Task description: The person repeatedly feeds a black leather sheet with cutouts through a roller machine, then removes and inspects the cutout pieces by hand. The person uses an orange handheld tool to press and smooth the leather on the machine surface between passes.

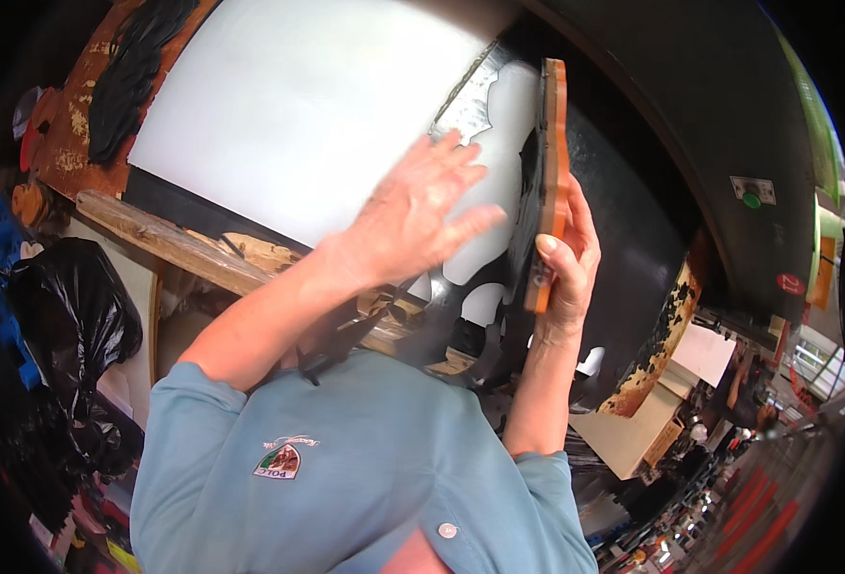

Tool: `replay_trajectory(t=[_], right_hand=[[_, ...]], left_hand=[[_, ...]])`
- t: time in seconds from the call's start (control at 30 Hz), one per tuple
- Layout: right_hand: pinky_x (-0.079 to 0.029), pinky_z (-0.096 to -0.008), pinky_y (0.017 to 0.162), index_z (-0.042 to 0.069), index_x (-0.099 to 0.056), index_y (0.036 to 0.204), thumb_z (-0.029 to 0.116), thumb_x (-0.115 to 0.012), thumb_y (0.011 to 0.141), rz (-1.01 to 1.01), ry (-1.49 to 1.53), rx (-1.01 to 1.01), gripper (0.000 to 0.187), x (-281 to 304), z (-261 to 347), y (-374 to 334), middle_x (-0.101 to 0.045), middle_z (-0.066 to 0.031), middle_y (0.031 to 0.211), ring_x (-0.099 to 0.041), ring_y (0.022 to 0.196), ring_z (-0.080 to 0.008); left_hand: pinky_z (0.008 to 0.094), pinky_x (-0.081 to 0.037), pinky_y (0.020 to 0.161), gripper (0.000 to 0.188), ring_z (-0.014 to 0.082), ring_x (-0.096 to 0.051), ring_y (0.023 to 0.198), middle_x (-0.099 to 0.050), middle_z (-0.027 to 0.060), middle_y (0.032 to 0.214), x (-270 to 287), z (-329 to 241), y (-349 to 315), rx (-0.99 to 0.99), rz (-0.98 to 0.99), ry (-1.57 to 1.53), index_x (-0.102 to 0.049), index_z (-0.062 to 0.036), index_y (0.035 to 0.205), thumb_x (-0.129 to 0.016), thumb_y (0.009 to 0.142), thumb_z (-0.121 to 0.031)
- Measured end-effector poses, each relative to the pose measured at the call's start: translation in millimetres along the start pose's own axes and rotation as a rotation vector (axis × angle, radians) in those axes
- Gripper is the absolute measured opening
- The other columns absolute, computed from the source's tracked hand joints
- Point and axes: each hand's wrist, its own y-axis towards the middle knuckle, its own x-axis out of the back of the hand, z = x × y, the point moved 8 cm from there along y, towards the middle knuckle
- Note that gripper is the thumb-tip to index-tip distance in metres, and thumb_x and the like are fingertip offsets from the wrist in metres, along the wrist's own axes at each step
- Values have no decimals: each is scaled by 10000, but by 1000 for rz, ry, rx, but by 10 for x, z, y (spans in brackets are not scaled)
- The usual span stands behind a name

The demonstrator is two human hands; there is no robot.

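My right hand [570,253] grips the lower end of an orange-sided, wavy-edged cutting die [555,143], thumb on the near side and fingers behind. The die stands on edge, tilted upright over a black sheet [623,220]. My left hand [417,206], slightly blurred, hovers with fingers spread and nothing in it, left of the die. Below it lies a large white board [269,105], partly overlapped by black material with curved cut-outs. Close to my left fingertips is a shiny grey patch [465,107] with a ragged edge.
A dark machine beam [671,86] with a green button [751,200] runs along the right. A worn wooden bar [169,239] edges the table in front of me. Black scraps [135,86] lie far left; a black plastic bag [78,306] hangs at left.
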Motion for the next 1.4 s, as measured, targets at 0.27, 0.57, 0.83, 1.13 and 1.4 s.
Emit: replay_trajectory(t=[0.27, 0.57, 0.83, 1.13, 1.4], right_hand=[[-510, -263, 941, -76, -436, 1595, 240, -815, 760, -16, 104, -20, 970, 145, -16, 16, -638, -138, 1333, -638, 1114, -156], [-555, -343, 1071, -78, -555, 1461, 378, -758, 832, -26, 465, 69, 803, 372, -73, 48, -691, -207, 1306, -707, 1177, -243], [-476, -351, 1112, -99, -476, 1567, 255, -899, 736, -184, -91, 200, 997, 765, 188, -397, -619, -138, 1396, -617, 1267, -215], [-470, -510, 1123, 24, -636, 1461, 267, -927, 594, -292, -1057, 299, 947, 586, 48, -454, -478, -295, 1523, -502, 1355, -427], [-492, -324, 1058, -107, -472, 1567, 154, -833, 758, -296, -72, 208, 923, 1282, 217, -646, -635, -206, 1411, -639, 1245, -237]], left_hand=[[638, -61, 1329, 151, 488, -190, 1637, -364, 199, 1733, -335, -155, -14, 93, 110, -196, -813, -56, 892, -764, 909, -198], [635, -154, 1320, 162, 506, -239, 1619, -460, 242, 1658, -181, 133, -313, 180, 44, 89, -711, 11, 943, -739, 817, -86], [624, -209, 1305, 819, 517, -247, 1605, -354, 220, 1720, -128, 63, -297, 71, -64, 126, -445, -76, 1622, -822, 905, -198], [671, -179, 1294, 773, 521, -219, 1611, -341, 199, 1731, -209, 188, -166, 23, 101, 321, -501, -95, 1589, -833, 924, -305], [621, -228, 1306, 768, 520, -265, 1596, -342, 292, 1699, -487, -126, 258, -220, 174, 215, -478, -39, 1581, -796, 965, -369]])
